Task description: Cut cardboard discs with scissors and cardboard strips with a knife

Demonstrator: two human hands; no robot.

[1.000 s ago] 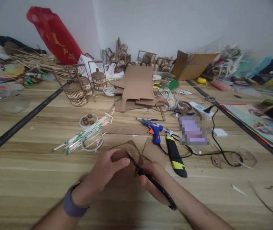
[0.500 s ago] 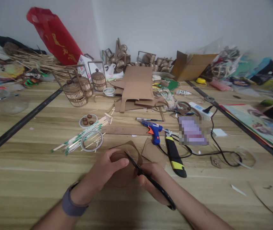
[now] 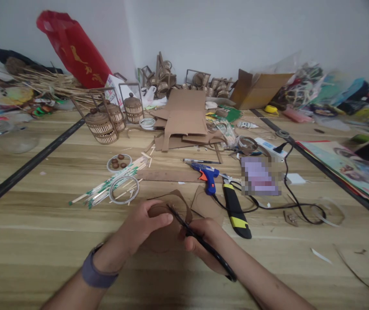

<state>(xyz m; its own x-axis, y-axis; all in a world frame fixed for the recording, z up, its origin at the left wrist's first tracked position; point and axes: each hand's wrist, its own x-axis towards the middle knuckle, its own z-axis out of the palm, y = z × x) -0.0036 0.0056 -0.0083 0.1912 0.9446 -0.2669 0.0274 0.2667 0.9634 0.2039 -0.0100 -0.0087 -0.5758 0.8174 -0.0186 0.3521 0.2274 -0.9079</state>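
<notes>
My left hand (image 3: 144,228) is closed on a brown cardboard piece (image 3: 163,237), its thumb flat on top and the fingers hidden underneath. My right hand (image 3: 205,239) grips a pair of black-handled scissors (image 3: 204,245). The blades point up and left, at the cardboard close to my left thumb. Beyond the blades, a curved edge of cardboard (image 3: 182,200) stands out from the piece. A cardboard offcut (image 3: 205,204) with a curved line lies just past my right hand.
A blue glue gun (image 3: 208,174) and a black-yellow utility knife (image 3: 236,211) lie beyond my right hand, with a black cable (image 3: 296,198) looping rightward. Left of centre are wooden sticks (image 3: 100,189), a pale ring (image 3: 124,189) and small lanterns (image 3: 102,127). Stacked cardboard (image 3: 186,112) sits behind.
Both hands keep their hold. My left hand and the scissor tips have shifted very slightly left; the things on the table stay where they were.
</notes>
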